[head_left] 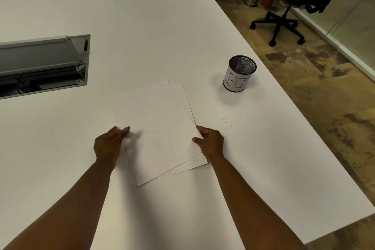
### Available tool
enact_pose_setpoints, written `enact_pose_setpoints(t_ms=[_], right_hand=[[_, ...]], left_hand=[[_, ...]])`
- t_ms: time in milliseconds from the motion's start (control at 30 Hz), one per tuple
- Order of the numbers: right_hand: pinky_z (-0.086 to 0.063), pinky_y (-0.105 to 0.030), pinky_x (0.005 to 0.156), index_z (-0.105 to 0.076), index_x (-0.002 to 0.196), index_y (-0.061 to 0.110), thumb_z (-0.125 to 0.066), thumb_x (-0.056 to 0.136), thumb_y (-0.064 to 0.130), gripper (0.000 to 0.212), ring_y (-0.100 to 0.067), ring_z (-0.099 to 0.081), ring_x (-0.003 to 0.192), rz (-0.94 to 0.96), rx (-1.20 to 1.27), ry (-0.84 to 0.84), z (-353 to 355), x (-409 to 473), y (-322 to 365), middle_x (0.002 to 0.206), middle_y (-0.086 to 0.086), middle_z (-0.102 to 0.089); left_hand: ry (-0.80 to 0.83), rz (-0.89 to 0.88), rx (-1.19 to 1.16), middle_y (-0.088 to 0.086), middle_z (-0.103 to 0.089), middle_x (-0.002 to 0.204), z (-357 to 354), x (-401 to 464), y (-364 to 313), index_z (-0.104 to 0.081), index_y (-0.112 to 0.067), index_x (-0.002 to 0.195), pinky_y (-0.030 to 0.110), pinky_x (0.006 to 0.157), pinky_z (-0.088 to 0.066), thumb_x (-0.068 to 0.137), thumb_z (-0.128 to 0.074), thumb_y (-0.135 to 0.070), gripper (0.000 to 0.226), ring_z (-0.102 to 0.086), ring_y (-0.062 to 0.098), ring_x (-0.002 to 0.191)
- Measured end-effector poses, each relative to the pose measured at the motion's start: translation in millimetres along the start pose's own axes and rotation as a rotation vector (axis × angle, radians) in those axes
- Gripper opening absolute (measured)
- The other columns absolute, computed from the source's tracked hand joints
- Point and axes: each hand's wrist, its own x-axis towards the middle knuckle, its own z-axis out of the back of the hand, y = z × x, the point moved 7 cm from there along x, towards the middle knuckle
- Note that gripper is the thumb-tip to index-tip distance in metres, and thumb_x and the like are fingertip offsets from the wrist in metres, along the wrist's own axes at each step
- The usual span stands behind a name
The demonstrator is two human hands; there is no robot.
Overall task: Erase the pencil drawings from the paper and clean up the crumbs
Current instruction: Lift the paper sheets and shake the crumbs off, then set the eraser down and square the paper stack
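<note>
Two hands, left hand (110, 142) and right hand (210, 142), pinch the blank paper stack (156, 128) by its edges; crumbs (226, 121) on the surface (142, 26) probably need sweeping next.

Open table (142, 26) from 10 to 1 o'clock of the paper stack (158, 132); mesh cup (239, 73) standing at 2 o'clock, crumbs (226, 121) scattered at 3 o'clock, open cable hatch (43, 63) sunk at 10 o'clock

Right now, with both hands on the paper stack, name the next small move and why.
Probably lift the paper stack aside: both hands, left hand and right hand, grip its edges, the top sheet looks blank, and crumbs lie loose on the table short of the mesh cup.
</note>
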Motion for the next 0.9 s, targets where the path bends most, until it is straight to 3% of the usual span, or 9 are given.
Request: enact_pose_setpoints(t_ms=[100, 200, 267, 367, 433, 533, 600, 733, 900], right_hand=[[-0.039, -0.012, 0.076, -0.058, 0.120, 0.008, -0.069, 0.074, 0.001, 0.048, -0.018, -0.059, 0.091, 0.052, -0.119, -0.035, -2.8, -3.4, 2.4, 0.112, -0.013, -0.065], [-0.039, -0.014, 0.078, -0.056, 0.123, 0.009, -0.062, 0.077, 0.000, 0.048, -0.022, -0.058, 0.102, 0.090, -0.238, -0.048, -6.7, -8.3, 5.5, 0.112, -0.013, -0.062], [-0.041, -0.024, 0.091, -0.055, 0.123, 0.009, -0.058, 0.079, 0.004, 0.044, -0.025, -0.054, 0.110, 0.104, -0.327, -0.047, -8.8, -10.3, 6.8, 0.117, -0.012, -0.060], [-0.037, -0.031, 0.099, -0.057, 0.121, 0.010, -0.056, 0.086, 0.018, 0.037, -0.026, -0.050, 0.117, 0.094, -0.413, -0.046, -9.0, -10.7, 8.1, 0.121, -0.012, -0.058], [-0.037, -0.031, 0.099, -0.058, 0.120, 0.011, -0.055, 0.087, 0.022, 0.035, -0.026, -0.049, 0.118, 0.075, -0.421, -0.048, -8.7, -9.5, 8.6, 0.122, -0.012, -0.058], [-0.038, -0.030, 0.097, -0.059, 0.117, 0.010, -0.056, 0.087, 0.022, 0.033, -0.025, -0.050, 0.116, 0.052, -0.405, -0.066, -6.5, -8.5, 11.0, 0.120, -0.011, -0.059], [-0.037, -0.030, 0.098, -0.057, 0.118, 0.009, -0.058, 0.086, 0.023, 0.035, -0.025, -0.049, 0.116, 0.040, -0.398, -0.060, -6.3, -7.6, 12.3, 0.121, -0.011, -0.059], [-0.035, -0.029, 0.099, -0.049, 0.125, 0.009, -0.060, 0.085, 0.023, 0.044, -0.025, -0.047, 0.119, -0.001, -0.380, -0.044, -7.2, -5.1, 14.6, 0.126, -0.011, -0.054], [-0.038, -0.028, 0.094, -0.053, 0.121, 0.011, -0.057, 0.086, 0.018, 0.036, -0.025, -0.049, 0.116, -0.042, -0.339, -0.095, 2.0, 0.2, 14.5, 0.125, -0.011, -0.055]], left_hand=[[0.001, -0.045, 0.068, -0.022, -0.066, 0.084, -12.1, -4.3, -7.3, -0.068, -0.030, 0.062, 0.027, 0.103, -0.037, 0.080, -0.071, -0.024, 0.019, -0.052, 0.008, 0.113], [-0.022, -0.051, 0.122, -0.041, -0.054, 0.052, -23.0, -14.6, -13.7, -0.063, -0.026, 0.059, 0.011, 0.079, -0.034, 0.081, -0.070, -0.027, 0.023, -0.050, 0.005, 0.096], [-0.056, -0.049, 0.135, -0.040, -0.053, 0.051, -22.7, -14.0, -11.6, -0.063, -0.026, 0.059, 0.008, 0.075, -0.031, 0.080, -0.070, -0.030, 0.023, -0.049, 0.006, 0.092], [-0.062, -0.041, 0.121, -0.030, -0.061, 0.057, -20.9, -8.2, -7.2, -0.072, -0.018, 0.069, 0.012, 0.081, -0.034, 0.079, -0.071, -0.031, 0.016, -0.055, 0.007, 0.100], [-0.037, -0.034, 0.118, -0.028, -0.063, 0.056, -21.4, -6.4, -7.5, -0.073, -0.015, 0.073, 0.017, 0.090, -0.035, 0.079, -0.072, -0.030, 0.017, -0.057, 0.006, 0.102], [-0.048, -0.027, 0.140, -0.026, -0.064, 0.057, -20.2, -7.0, -11.7, -0.073, -0.016, 0.072, 0.019, 0.092, -0.036, 0.079, -0.071, -0.032, 0.017, -0.057, 0.005, 0.100], [-0.101, -0.014, 0.126, -0.021, -0.065, 0.064, -15.9, -6.7, -10.6, -0.074, -0.014, 0.076, 0.017, 0.086, -0.037, 0.079, -0.071, -0.034, 0.020, -0.057, 0.007, 0.098], [-0.130, 0.037, 0.107, -0.016, -0.054, 0.043, -16.3, -8.4, -9.6, -0.067, -0.025, 0.060, 0.021, 0.071, -0.036, 0.079, -0.070, -0.040, 0.024, -0.046, 0.010, 0.072], [-0.239, -0.001, 0.119, -0.011, -0.064, 0.064, -7.1, -10.4, -16.7, -0.072, -0.018, 0.071, 0.017, 0.072, -0.042, 0.079, -0.069, -0.042, 0.026, -0.058, 0.016, 0.075]])
